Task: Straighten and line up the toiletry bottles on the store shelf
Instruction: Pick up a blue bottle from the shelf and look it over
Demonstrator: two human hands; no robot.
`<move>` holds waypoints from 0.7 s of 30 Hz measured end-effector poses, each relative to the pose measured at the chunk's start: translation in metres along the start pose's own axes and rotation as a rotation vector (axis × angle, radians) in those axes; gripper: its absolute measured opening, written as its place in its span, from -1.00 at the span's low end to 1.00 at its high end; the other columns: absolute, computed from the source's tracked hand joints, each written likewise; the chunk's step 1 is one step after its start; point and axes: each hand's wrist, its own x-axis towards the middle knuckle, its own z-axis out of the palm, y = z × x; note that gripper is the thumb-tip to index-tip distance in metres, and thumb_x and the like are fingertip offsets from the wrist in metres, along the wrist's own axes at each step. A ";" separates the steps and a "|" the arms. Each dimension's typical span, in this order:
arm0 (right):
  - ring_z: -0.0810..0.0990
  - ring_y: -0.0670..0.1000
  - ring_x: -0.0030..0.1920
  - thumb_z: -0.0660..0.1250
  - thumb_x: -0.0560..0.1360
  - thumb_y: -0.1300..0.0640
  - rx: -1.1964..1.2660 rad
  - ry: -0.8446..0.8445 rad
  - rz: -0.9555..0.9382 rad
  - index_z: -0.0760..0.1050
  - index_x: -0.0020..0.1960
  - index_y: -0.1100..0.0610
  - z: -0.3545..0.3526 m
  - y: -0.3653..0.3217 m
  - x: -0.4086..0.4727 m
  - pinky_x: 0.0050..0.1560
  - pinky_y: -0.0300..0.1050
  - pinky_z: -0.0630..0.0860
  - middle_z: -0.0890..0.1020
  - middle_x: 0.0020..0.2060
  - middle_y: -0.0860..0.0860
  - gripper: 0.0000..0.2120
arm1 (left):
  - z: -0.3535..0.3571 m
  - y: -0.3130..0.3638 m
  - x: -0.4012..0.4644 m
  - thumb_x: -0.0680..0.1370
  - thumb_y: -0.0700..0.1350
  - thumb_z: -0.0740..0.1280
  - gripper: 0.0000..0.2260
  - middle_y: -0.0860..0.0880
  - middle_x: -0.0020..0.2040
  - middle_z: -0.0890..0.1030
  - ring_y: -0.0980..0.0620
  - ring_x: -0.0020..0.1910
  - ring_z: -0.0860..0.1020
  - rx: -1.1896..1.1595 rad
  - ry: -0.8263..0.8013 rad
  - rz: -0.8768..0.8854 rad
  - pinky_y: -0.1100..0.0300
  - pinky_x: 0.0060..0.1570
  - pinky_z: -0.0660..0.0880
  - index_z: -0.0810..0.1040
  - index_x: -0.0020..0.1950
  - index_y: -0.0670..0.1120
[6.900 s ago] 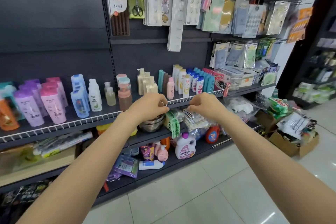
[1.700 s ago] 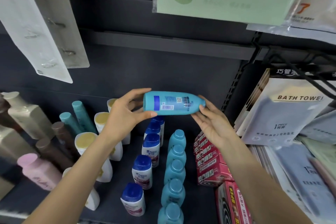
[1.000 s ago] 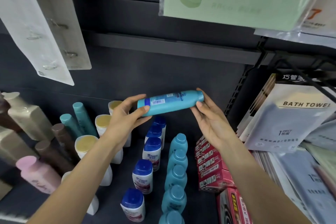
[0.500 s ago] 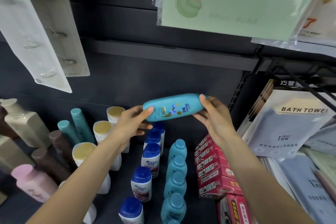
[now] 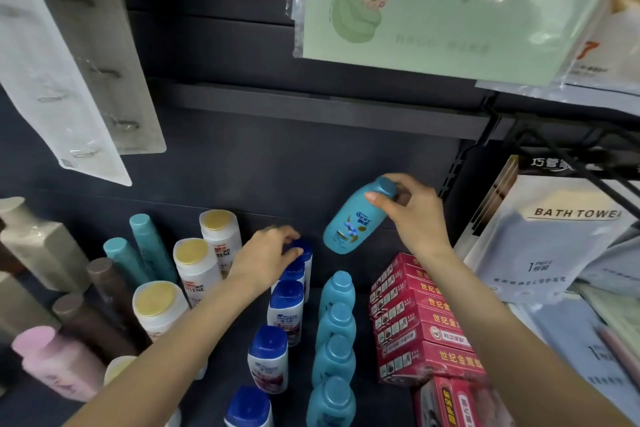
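So our right hand [image 5: 414,218] pinches the teal bottle [image 5: 355,220] at its cap end, in the air above the back of the teal row [image 5: 334,333]. Long axis tilted: cap up-right, base down-left, label facing us. We judge it light, rigid, slick plastic; gripping nearer the neck gives control. Left hand [image 5: 266,260] rests on a blue-capped bottle [image 5: 301,255], fingers loosely curled; grip unclear.

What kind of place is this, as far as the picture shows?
Most likely a small shop's toiletries aisle: rows of identical teal bottles on a dark shelf, stacked red boxes, and packaged bath towels on hooks.
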 end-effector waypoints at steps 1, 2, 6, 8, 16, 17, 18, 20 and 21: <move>0.59 -0.10 -0.13 0.46 0.41 0.13 -0.058 -0.015 -0.025 0.53 0.00 0.04 0.002 0.003 0.001 -0.11 -0.30 0.51 0.62 -0.13 -0.06 -0.81 | 0.002 0.000 0.000 0.56 -0.04 0.30 -0.70 -0.04 0.16 0.55 0.01 0.14 0.51 0.072 0.015 0.030 0.11 0.10 0.49 0.49 0.28 -0.03; 0.59 -0.06 -0.09 0.46 0.41 0.13 -0.111 -0.039 -0.042 0.55 0.02 0.07 0.003 0.007 0.002 -0.09 -0.28 0.50 0.62 -0.08 -0.01 -0.79 | 0.003 -0.001 0.002 0.56 -0.02 0.28 -0.69 -0.04 0.19 0.53 -0.01 0.18 0.48 0.125 0.025 0.060 0.09 0.13 0.48 0.47 0.30 -0.02; 0.53 -0.05 -0.06 0.46 0.41 0.13 -0.282 -0.169 -0.065 0.56 0.12 0.14 0.017 0.017 0.005 -0.14 -0.36 0.38 0.60 -0.01 0.03 -0.70 | 0.006 -0.007 0.007 0.59 0.01 0.21 -0.64 -0.03 0.32 0.44 -0.04 0.30 0.38 0.192 -0.037 0.138 0.08 0.25 0.38 0.39 0.39 -0.01; 0.49 -0.08 -0.07 0.47 0.41 0.13 -0.355 -0.223 -0.048 0.56 0.14 0.15 0.025 0.025 0.006 -0.12 -0.36 0.33 0.58 0.00 0.03 -0.68 | 0.009 -0.010 0.007 0.61 0.02 0.17 -0.62 0.00 0.39 0.38 -0.02 0.34 0.35 0.250 -0.088 0.166 0.09 0.29 0.36 0.33 0.43 0.01; 0.51 -0.07 -0.09 0.49 0.40 0.14 -0.419 -0.379 0.083 0.57 0.14 0.18 0.050 0.057 0.005 -0.07 -0.25 0.42 0.63 0.02 0.07 -0.66 | 0.017 -0.026 0.006 0.62 0.02 0.14 -0.60 0.05 0.48 0.26 0.02 0.43 0.26 0.259 -0.178 0.177 0.08 0.36 0.29 0.26 0.47 0.07; 0.52 -0.07 -0.09 0.49 0.40 0.14 -0.423 -0.383 0.097 0.56 0.14 0.18 0.052 0.059 0.004 -0.07 -0.25 0.41 0.63 0.00 0.07 -0.66 | 0.018 -0.027 0.005 0.62 0.02 0.14 -0.60 0.05 0.48 0.25 0.02 0.43 0.26 0.263 -0.171 0.174 0.08 0.36 0.29 0.26 0.47 0.07; 0.52 -0.06 -0.06 0.49 0.40 0.13 -0.430 -0.383 0.110 0.56 0.16 0.18 0.053 0.062 0.004 -0.06 -0.25 0.41 0.62 0.01 0.07 -0.64 | 0.019 -0.027 0.005 0.62 0.02 0.14 -0.60 0.06 0.49 0.25 0.02 0.43 0.26 0.263 -0.163 0.172 0.07 0.36 0.29 0.26 0.47 0.07; 0.55 -0.01 0.01 0.49 0.39 0.12 -0.448 -0.389 0.136 0.54 0.20 0.18 0.056 0.067 0.004 -0.01 -0.24 0.42 0.61 0.03 0.07 -0.60 | 0.020 -0.026 0.005 0.62 0.02 0.14 -0.60 0.06 0.49 0.25 0.02 0.43 0.25 0.251 -0.157 0.171 0.07 0.36 0.29 0.26 0.47 0.06; 0.56 0.02 0.04 0.49 0.39 0.12 -0.457 -0.397 0.145 0.54 0.20 0.18 0.058 0.070 0.004 0.01 -0.22 0.44 0.61 0.04 0.08 -0.59 | 0.020 -0.027 0.006 0.62 0.02 0.14 -0.60 0.06 0.49 0.25 0.02 0.43 0.25 0.242 -0.155 0.172 0.07 0.36 0.29 0.26 0.47 0.06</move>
